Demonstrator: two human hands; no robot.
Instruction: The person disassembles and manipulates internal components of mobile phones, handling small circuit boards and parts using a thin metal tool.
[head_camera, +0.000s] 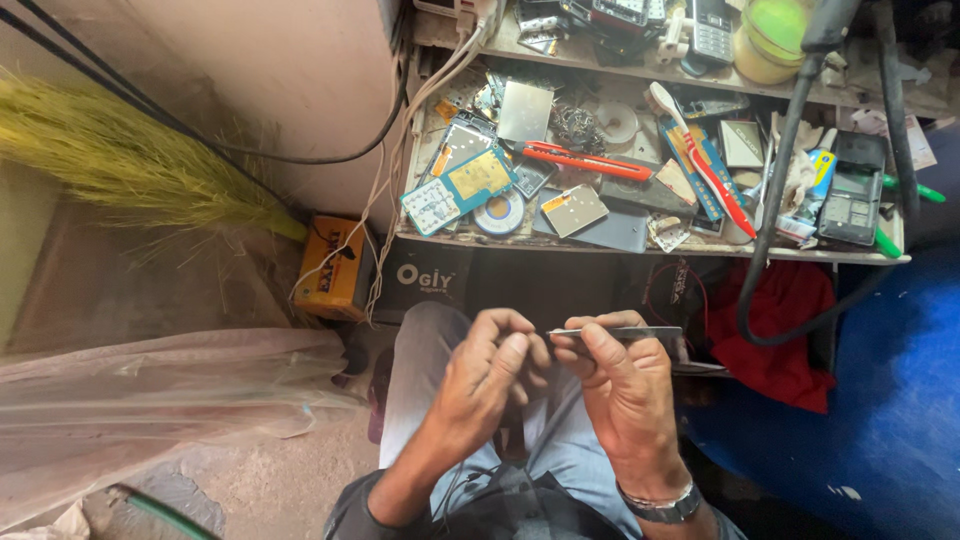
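Both hands are raised over my lap, close together. My right hand pinches a thin flat metal piece, seen edge-on, between thumb and fingers; a metal watch sits on that wrist. My left hand curls in beside it, fingertips touching the left end of the same piece. What the left fingers pinch is hidden by the knuckles. My grey trouser legs lie below the hands.
A low cluttered shelf ahead holds circuit boards, phone parts, a red-handled cutter and a toothbrush. A black hose hangs at right over red cloth. A straw broom, an orange box and plastic sheeting lie left.
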